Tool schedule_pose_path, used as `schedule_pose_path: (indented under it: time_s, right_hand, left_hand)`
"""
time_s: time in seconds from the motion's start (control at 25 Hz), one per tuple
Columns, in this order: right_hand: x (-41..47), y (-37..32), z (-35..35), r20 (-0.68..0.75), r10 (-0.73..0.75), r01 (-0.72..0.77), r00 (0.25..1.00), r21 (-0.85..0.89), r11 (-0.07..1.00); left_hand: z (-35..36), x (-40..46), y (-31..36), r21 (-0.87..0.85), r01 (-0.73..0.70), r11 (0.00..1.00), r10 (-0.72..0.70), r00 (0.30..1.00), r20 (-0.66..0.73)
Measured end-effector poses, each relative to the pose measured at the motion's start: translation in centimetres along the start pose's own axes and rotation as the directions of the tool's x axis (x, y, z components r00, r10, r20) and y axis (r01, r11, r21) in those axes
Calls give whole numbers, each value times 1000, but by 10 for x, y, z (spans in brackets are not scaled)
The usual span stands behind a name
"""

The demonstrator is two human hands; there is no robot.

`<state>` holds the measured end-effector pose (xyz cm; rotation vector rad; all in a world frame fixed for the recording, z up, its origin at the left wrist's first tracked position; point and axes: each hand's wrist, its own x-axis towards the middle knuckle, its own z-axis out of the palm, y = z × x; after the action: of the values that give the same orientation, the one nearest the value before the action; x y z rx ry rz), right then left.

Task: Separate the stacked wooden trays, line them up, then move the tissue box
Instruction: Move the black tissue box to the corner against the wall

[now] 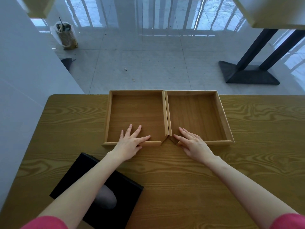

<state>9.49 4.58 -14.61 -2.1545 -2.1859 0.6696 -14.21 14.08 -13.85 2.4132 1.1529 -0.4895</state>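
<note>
Two square wooden trays stand side by side at the far edge of the table, their inner walls touching. My left hand (pixel 130 142) lies with spread fingers over the near rim of the left tray (pixel 108 113). On the near rim of the right tray (pixel 223 113) rests my right hand (pixel 193 143), fingers apart and reaching inside. A black tissue box (pixel 125 192) sits at the near left, partly under my left forearm, with grey tissue showing in its opening.
The wooden table (pixel 247 162) ends just behind the trays, with tiled floor beyond. A white wall (pixel 21 80) runs along the left. A bagged bin (pixel 66 35) and a black table base (pixel 247 73) stand on the floor.
</note>
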Motion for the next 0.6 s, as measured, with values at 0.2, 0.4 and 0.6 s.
schedule_pose_path:
  time_s: [0.2,0.4,0.6]
  right_hand:
    - [-3,-20,-10,91,86,-77,992,-92,993]
    - [-18,-58,-16,27,134,-132,991,-45,990]
    - [-44,-100,-14,74,132,-136,989,63,989]
  left_hand:
    - [-15,-13,9,-12,10,1000,-10,1000,27]
    - [-20,-51,9,-63,69,996,-73,996,-49]
    - [-15,-100,-2,-81,144,986,-154,980,-129]
